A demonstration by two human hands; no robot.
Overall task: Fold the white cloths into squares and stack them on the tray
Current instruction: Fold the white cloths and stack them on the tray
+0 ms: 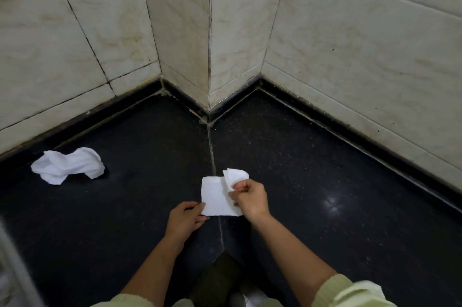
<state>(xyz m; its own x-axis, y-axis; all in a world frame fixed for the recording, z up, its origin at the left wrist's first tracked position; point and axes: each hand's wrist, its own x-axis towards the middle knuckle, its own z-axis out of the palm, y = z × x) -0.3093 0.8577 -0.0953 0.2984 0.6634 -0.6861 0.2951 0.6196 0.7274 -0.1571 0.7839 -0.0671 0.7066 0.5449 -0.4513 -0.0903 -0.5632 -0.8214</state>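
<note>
- Half-folded cloth point(215, 200) lies flat on the dark counter point(325, 181), just right of the slab seam point(212, 154), close to the person.
- Right hand point(251, 200): fingers clamped on the cloth's lifted far-right flap, which is curled up off the flat part.
- Left hand point(186, 219): thumb and fingers closed on the near-left corner, pinning it.
- Step in hand, as I read it: bringing that flap over to finish the square.
- Do it well: keep the left corner anchored, pull the flap taut before laying it, match edge to edge, then press the crease flat. The flap is rumpled, so smooth it first or the square comes out lumpy.
- Second cloth point(68, 165) sits crumpled, well apart at far left near the wall, not yet folded.
- Tray not in view, so can't tell where the stack goes.
</note>
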